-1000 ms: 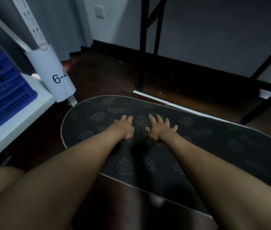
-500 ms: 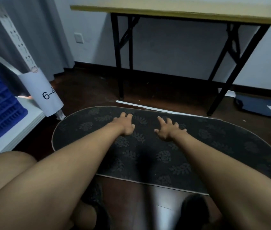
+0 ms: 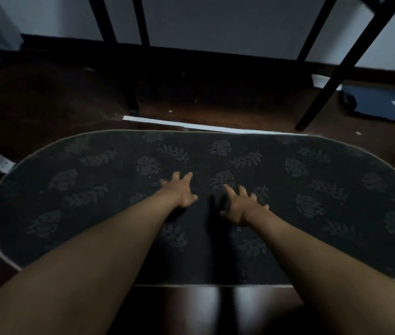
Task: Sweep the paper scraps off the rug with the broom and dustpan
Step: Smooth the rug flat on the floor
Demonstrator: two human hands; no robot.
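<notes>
Both hands were spread and held nothing: the left hand [image 3: 180,191] lay with straight fingers flat on the rug [image 3: 312,213], and the right hand [image 3: 241,207], just beside it, had its fingers splayed and a little arched, with the tips down on the pile. That rug, the largest thing in view, was a dark oval with a pale bound edge and a faint pattern of roses and leaf sprays, lying flat on the dark wooden floor [image 3: 46,100] directly in front of the person. It looked soft and limp with a short pile, so I judged it would ripple or creep under a broom unless pinned, and that its bound edge was the sensible place to take hold of it. Beyond its far edge stood the black legs of a folding table [image 3: 326,76], with a long white strip [image 3: 167,123] lying on the floor along that edge and a dark blue bundle [image 3: 380,102] off to the right. A few tiny pale specks [image 3: 170,111] lay on the floor past the rug; they may have been paper scraps, light enough to skitter, but were too small to tell. No broom or dustpan was in view.
</notes>
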